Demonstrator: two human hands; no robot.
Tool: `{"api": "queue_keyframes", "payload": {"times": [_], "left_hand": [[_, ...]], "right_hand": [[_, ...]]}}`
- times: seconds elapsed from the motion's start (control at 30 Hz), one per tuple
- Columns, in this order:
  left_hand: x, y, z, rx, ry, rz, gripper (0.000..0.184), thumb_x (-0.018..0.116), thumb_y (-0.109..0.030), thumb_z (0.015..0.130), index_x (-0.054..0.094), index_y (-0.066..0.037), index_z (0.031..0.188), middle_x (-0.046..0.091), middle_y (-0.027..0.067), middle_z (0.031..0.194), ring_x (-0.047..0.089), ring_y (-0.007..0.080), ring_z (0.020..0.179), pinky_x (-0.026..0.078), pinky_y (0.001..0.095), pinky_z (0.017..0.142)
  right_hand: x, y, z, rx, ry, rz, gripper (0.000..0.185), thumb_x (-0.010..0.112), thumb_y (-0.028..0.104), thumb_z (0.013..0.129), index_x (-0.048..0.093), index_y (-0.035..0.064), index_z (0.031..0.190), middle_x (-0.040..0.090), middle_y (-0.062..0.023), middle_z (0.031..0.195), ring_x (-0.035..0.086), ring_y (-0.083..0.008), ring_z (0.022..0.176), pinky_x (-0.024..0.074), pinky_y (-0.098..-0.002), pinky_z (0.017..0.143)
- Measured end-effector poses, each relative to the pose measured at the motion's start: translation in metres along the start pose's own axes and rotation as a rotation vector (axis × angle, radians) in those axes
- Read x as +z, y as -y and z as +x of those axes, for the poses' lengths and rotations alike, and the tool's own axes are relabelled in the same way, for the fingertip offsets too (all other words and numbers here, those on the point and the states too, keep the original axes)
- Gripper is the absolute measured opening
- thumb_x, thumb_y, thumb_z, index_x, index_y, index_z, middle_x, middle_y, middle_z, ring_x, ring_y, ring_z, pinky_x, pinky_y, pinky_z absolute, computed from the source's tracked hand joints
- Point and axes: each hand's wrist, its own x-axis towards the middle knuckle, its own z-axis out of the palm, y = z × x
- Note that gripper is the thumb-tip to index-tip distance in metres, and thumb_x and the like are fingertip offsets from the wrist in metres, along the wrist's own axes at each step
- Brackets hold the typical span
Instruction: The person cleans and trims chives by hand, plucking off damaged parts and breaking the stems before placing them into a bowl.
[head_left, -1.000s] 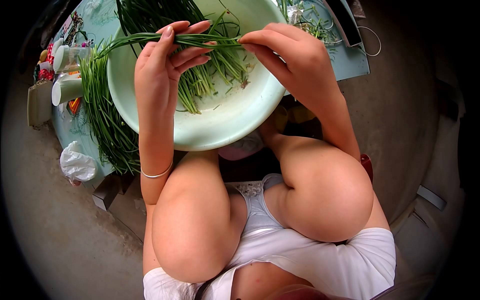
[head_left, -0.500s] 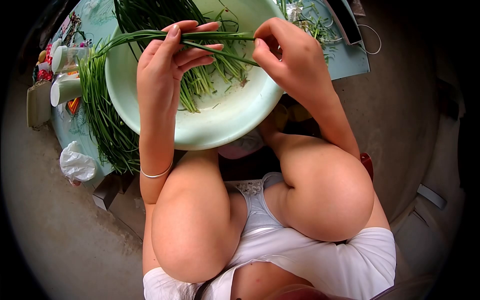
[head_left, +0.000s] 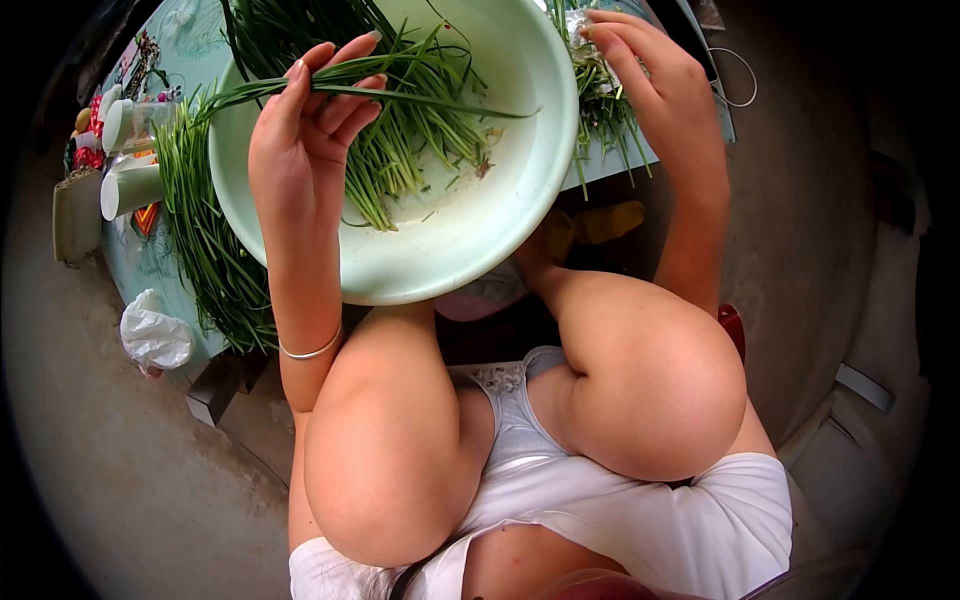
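Observation:
My left hand (head_left: 305, 140) is raised over the left side of a pale green basin (head_left: 450, 275), with a few long garlic chives (head_left: 435, 98) pinched between thumb and fingers. Their ends stretch right across the basin. More chives (head_left: 385, 185) lie inside it, pale cut ends toward me. My right hand (head_left: 660, 85) is to the right of the basin, above a heap of chive scraps (head_left: 600, 115). Its fingers are stretched out and apart, and nothing shows in them.
A large bundle of chives (head_left: 205, 220) hangs over the table's left edge. Behind it are two white cups (head_left: 130, 187) lying on their sides. A crumpled white plastic bag (head_left: 155, 330) sits at the near left corner. A white cable (head_left: 750, 80) loops off the right side.
My right hand has let go of the chive ends and moved right, over the scraps. My left hand has shifted slightly left with its chives.

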Motion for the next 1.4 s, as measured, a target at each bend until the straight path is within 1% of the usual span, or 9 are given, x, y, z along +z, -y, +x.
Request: {"api": "queue_keyframes", "payload": {"times": [0.13, 0.37, 0.7, 0.83, 0.9, 0.97, 1.03, 1.23, 1.4], "left_hand": [[-0.002, 0.0, 0.0, 0.01, -0.018, 0.009, 0.032, 0.034, -0.019, 0.097, 0.046, 0.006, 0.114, 0.053, 0.0264, 0.119, 0.063, 0.0268, 0.096, 0.055, 0.0327, 0.077], [-0.005, 0.0, 0.001, 0.032, -0.023, -0.006, 0.032, 0.032, -0.018, 0.097, 0.045, 0.007, 0.115, 0.052, 0.027, 0.12, 0.063, 0.0284, 0.097, 0.055, 0.033, 0.077], [-0.003, -0.003, 0.0, 0.025, -0.014, 0.068, 0.031, 0.036, -0.018, 0.097, 0.05, 0.003, 0.115, 0.051, 0.0251, 0.124, 0.062, 0.0247, 0.099, 0.053, 0.0302, 0.077], [0.011, -0.002, -0.002, 0.012, -0.083, 0.098, 0.029, 0.037, -0.019, 0.097, 0.051, 0.004, 0.108, 0.06, 0.0234, 0.11, 0.067, 0.0242, 0.084, 0.056, 0.0304, 0.071], [0.014, -0.003, -0.003, 0.035, -0.083, 0.189, 0.029, 0.038, -0.019, 0.097, 0.051, 0.004, 0.108, 0.061, 0.023, 0.109, 0.067, 0.024, 0.084, 0.056, 0.03, 0.071], [0.017, -0.003, -0.004, 0.037, -0.078, 0.205, 0.03, 0.038, -0.02, 0.097, 0.052, 0.004, 0.108, 0.061, 0.0228, 0.108, 0.067, 0.0239, 0.084, 0.055, 0.0296, 0.071], [0.02, -0.003, -0.004, 0.034, -0.071, 0.22, 0.03, 0.038, -0.02, 0.097, 0.052, 0.005, 0.108, 0.061, 0.0226, 0.108, 0.067, 0.0237, 0.084, 0.055, 0.0292, 0.07], [0.019, -0.003, -0.005, 0.016, -0.086, 0.22, 0.032, 0.04, -0.022, 0.097, 0.053, 0.005, 0.108, 0.062, 0.0215, 0.106, 0.067, 0.0238, 0.085, 0.054, 0.0279, 0.07], [0.017, -0.001, -0.005, 0.006, -0.055, 0.182, 0.032, 0.041, -0.023, 0.097, 0.054, 0.005, 0.107, 0.063, 0.0211, 0.106, 0.067, 0.0238, 0.085, 0.054, 0.0281, 0.07]], "right_hand": [[0.002, -0.005, -0.006, -0.204, 0.418, 0.199, 0.026, 0.053, 0.012, 0.089, 0.059, -0.0007, 0.111, 0.065, -0.0099, 0.104, 0.061, -0.0226, 0.096, 0.046, -0.0292, 0.083], [-0.003, -0.009, -0.006, -0.188, 0.616, 0.349, 0.022, 0.057, 0.0, 0.083, 0.061, -0.0007, 0.104, 0.065, -0.0096, 0.094, 0.061, -0.0199, 0.088, 0.0464, -0.0298, 0.076], [-0.011, -0.012, -0.002, -0.181, 0.504, 0.288, 0.01, 0.053, -0.001, 0.085, 0.061, -0.0008, 0.091, 0.064, -0.0087, 0.085, 0.062, -0.0169, 0.082, 0.0465, -0.0269, 0.073], [-0.017, -0.003, 0.001, 0.166, 0.207, 0.043, 0.013, 0.054, 0.007, 0.087, 0.062, 0.0004, 0.095, 0.065, -0.0118, 0.098, 0.061, -0.0141, 0.095, 0.0459, -0.0261, 0.079], [-0.013, -0.003, 0.007, -0.28, -0.093, -0.31, 0.017, 0.055, 0.011, 0.088, 0.062, 0.0012, 0.1, 0.065, -0.0108, 0.1, 0.061, -0.0169, 0.095, 0.0459, -0.0272, 0.08], [-0.004, 0.019, 0.014, -0.19, -0.058, -0.133, 0.019, 0.058, 0.011, 0.086, 0.062, 0.0022, 0.103, 0.064, -0.0095, 0.103, 0.061, -0.0204, 0.096, 0.0457, -0.0285, 0.082], [0.006, 0.033, 0.02, -0.411, 0.085, 0.184, 0.019, 0.061, 0.007, 0.083, 0.063, 0.003, 0.102, 0.063, -0.0083, 0.102, 0.061, -0.0226, 0.092, 0.047, -0.0302, 0.08], [0.048, 0.035, 0.015, -0.453, 0.002, 0.008, 0.019, 0.064, 0.012, 0.078, 0.06, 0.0062, 0.096, 0.06, -0.0095, 0.087, 0.06, -0.0294, 0.073, 0.049, -0.0368, 0.065], [0.048, 0.029, 0.016, -0.147, 0.312, 0.259, 0.029, 0.061, 0.007, 0.083, 0.057, 0.0027, 0.112, 0.064, -0.0065, 0.096, 0.061, -0.0129, 0.072, 0.0486, -0.0267, 0.065]]}}
